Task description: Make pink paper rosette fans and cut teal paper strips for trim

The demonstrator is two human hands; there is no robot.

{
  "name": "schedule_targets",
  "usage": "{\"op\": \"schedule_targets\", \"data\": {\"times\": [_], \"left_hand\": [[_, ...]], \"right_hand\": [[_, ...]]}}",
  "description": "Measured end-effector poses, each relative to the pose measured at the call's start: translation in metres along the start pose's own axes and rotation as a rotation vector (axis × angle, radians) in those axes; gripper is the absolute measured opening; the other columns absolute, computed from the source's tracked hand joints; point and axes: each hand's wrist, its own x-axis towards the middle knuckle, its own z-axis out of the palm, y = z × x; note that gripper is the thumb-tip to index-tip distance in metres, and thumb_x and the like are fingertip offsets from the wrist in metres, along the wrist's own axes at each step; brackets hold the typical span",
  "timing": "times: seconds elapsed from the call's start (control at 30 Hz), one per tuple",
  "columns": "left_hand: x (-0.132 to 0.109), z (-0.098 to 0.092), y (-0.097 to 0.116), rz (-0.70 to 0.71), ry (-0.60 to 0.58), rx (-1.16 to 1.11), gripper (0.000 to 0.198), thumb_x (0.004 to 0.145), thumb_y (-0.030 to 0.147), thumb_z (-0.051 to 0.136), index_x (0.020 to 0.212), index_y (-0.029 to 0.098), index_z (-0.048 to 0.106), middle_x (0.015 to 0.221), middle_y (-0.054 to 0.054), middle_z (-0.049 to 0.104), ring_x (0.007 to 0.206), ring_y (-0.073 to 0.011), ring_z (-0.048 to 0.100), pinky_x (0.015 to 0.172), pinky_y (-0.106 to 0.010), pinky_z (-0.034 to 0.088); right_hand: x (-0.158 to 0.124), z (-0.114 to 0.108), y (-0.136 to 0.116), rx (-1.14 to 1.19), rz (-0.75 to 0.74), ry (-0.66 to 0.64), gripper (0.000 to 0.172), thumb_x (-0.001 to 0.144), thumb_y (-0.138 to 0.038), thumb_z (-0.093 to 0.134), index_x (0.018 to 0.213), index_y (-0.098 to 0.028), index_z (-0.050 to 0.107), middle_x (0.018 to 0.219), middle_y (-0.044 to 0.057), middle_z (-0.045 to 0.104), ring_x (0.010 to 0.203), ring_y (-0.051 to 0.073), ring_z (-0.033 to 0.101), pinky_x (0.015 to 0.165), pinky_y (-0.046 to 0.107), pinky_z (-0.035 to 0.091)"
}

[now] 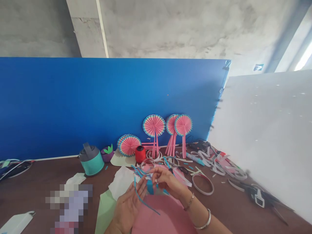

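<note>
My left hand (pixel 130 203) is palm up, fingers stretched out. A thin blue paper strip (pixel 142 200) lies across its fingers and trails down over a pink paper sheet (pixel 161 216). My right hand (pixel 169 182) is close beside it, fingers curled and the index pointing left. Whether it pinches anything is hidden. Just behind the fingertips lies a blue paper piece (pixel 150 187), with more blue strips beyond. White paper (pixel 123 180) and green paper (pixel 106 208) lie to the left of my left hand.
Pink pleated paper fans (pixel 154 125) lean on the blue partition (pixel 97 104). A red thread spool (pixel 140 154), teal pot (pixel 91 161) and purple pot (pixel 107 154) stand at the back. Tape rolls (pixel 202 184), paper scraps and black scissors-like tools (pixel 259 196) lie rightward.
</note>
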Motion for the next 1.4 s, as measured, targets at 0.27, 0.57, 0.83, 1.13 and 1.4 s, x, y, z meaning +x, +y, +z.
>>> {"op": "schedule_targets", "data": {"times": [0.27,0.57,0.83,1.13,1.4], "left_hand": [[0.006,0.007,0.006,0.246,0.357,0.070,0.019,0.086,0.011,0.055,0.093,0.021,0.071,0.125,-0.004,0.067,0.134,-0.0151,0.044,0.118,-0.033,0.026],[0.005,0.007,0.003,0.311,0.214,0.302,0.016,0.071,0.030,0.079,0.074,0.022,0.065,0.133,-0.002,0.062,0.143,-0.0226,0.028,0.120,-0.041,0.016],[0.004,0.007,0.006,0.416,0.294,0.606,0.013,0.076,0.032,0.073,0.085,0.022,0.070,0.156,0.000,0.031,0.145,-0.0291,0.021,0.117,-0.042,0.022],[0.004,-0.010,0.031,0.549,0.647,1.090,0.033,0.077,0.039,0.066,0.107,0.027,0.071,0.136,-0.007,0.056,0.109,-0.0297,0.057,0.088,-0.038,0.047],[0.007,-0.011,0.025,0.724,0.532,1.276,0.034,0.073,0.035,0.072,0.106,0.032,0.072,0.146,-0.003,0.046,0.143,-0.0323,0.016,0.117,-0.043,0.006]], "right_hand": [[-0.001,0.009,0.011,-0.172,-0.031,0.222,0.032,0.075,-0.049,0.064,0.086,-0.020,0.071,0.095,0.008,0.068,0.096,0.025,0.061,0.082,0.035,0.045],[-0.003,0.027,0.011,-0.197,0.285,0.094,0.033,0.072,-0.049,0.064,0.069,-0.016,0.066,0.060,0.000,0.054,0.051,0.008,0.038,0.049,0.023,0.021],[-0.005,0.017,0.006,-0.425,0.158,0.068,0.033,0.070,-0.040,0.062,0.057,-0.020,0.039,0.055,-0.006,0.033,0.053,0.008,0.028,0.052,0.025,0.018],[-0.002,0.007,0.002,-0.893,-0.132,0.221,0.017,0.080,-0.026,0.045,0.065,-0.021,0.040,0.065,-0.002,0.044,0.062,0.013,0.038,0.059,0.027,0.030],[-0.005,0.002,-0.006,-0.868,-0.093,0.128,0.012,0.081,-0.024,0.050,0.070,-0.020,0.052,0.077,0.000,0.056,0.070,0.014,0.047,0.066,0.027,0.036]]}}
